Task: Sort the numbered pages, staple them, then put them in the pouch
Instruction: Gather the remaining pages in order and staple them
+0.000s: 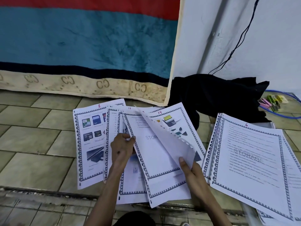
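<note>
Numbered pages with blue patterned borders lie fanned out on the tiled floor. Page 8 (89, 141) lies at the left. Page 14 (175, 123) shows at the back of the fan. My left hand (121, 148) pinches the left edge of a middle page marked STORAGE (156, 154). My right hand (191, 170) grips the lower corner of a lifted, blank-backed sheet (169, 142) with punched holes along its edge. At the right a separate pile (249, 162) has page 6 on top, lying over a clear plastic pouch (250, 212).
A blue and red blanket (81, 38) hangs over a mattress at the back. Black cloth (216, 97) lies by the white wall. A clear bag with colourful small items (272, 101) and a blue cord sit at the far right. A black cable (236, 46) hangs down the wall.
</note>
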The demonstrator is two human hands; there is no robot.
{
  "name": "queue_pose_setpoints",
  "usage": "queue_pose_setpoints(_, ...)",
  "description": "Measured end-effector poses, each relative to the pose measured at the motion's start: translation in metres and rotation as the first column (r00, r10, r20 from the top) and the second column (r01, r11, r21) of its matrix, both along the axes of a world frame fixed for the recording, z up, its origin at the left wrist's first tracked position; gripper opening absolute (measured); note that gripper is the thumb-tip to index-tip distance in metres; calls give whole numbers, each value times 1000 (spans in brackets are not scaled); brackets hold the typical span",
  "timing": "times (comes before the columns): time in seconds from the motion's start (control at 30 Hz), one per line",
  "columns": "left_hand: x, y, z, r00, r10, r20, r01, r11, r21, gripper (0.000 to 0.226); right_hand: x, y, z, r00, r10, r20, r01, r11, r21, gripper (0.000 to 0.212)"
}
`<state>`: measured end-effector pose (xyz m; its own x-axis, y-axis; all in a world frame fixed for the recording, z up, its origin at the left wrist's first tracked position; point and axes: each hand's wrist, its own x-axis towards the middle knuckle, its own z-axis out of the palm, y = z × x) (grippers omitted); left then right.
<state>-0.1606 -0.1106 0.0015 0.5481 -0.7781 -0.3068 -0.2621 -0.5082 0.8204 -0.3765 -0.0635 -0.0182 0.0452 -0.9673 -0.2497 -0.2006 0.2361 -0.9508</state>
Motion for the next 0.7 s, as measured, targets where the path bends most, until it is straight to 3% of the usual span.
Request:
queue_pose_setpoints(0.07, -1, 3, -3, 996, -23, 82, 24, 1000, -11, 25, -3, -3, 1, 993, -72, 90, 69, 997, 44, 20)
queue_pose_setpoints(0.17, 1, 4, -7, 992, -9, 122, 14, 999, -36, 23, -9, -8, -4, 975, -194, 111, 184, 978, 94, 16)
queue_pose_setpoints(0.27, 4, 4, -12, 996, 26, 90, -19, 997, -80, 19, -14, -11, -14, 963, -243, 115, 235, 968, 85, 35)
queue_pose_setpoints(0.4, 2, 5, -13, 977, -2, 214, 21, 996, -84, 19, -15, -10, -16, 972, -218, 91, 221, 975, -30, 55)
queue_pose_setpoints(0.63, -6, 7, -11, 913, -11, 408, 34, 998, -49, 21, -17, -16, -17, 957, -241, 162, 259, 960, -105, 115)
queue_pose_setpoints(0.7, -9, 7, -8, 904, -17, 428, 37, 999, -39, 19, -18, -17, -16, 962, -242, 126, 258, 957, -133, 117)
